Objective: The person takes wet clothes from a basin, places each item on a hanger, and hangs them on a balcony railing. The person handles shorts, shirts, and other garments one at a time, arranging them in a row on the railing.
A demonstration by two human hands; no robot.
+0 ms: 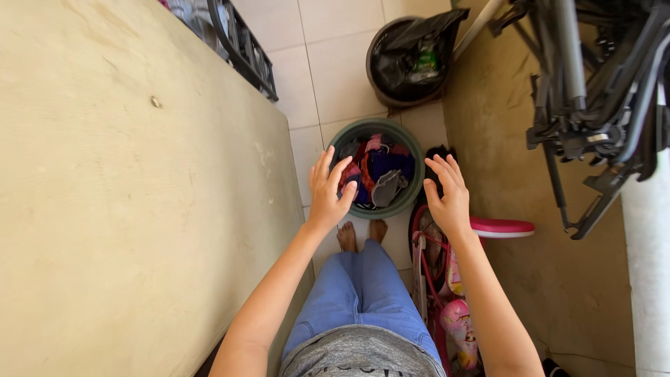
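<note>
Nearest the camera are the person's grey shirt (pixel 363 355) and blue jeans (pixel 359 293), with bare feet (pixel 361 235) on the pale floor tiles (pixel 328 70) just below. Both forearms reach forward and down. The left hand (pixel 328 188) hovers over the near-left rim of a round green basket (pixel 412 150) — fingers slightly apart and gently curved, holding nothing. The right hand (pixel 447 192) is open too, fingers loosely spread, palm down, above the basket's right edge and touching no cloth that can be seen. The basket stands on the tiles just beyond the feet, between the two hands, filled with mixed clothes (pixel 377 171) in dark blue, red and grey. A pink child's bicycle (pixel 453 279) leans beside the right leg. A tall beige wall (pixel 125 181) fills the left side. Farther off stands a bin with a black liner (pixel 412 59), and at the upper right — a folded black metal frame (pixel 600 91).
</note>
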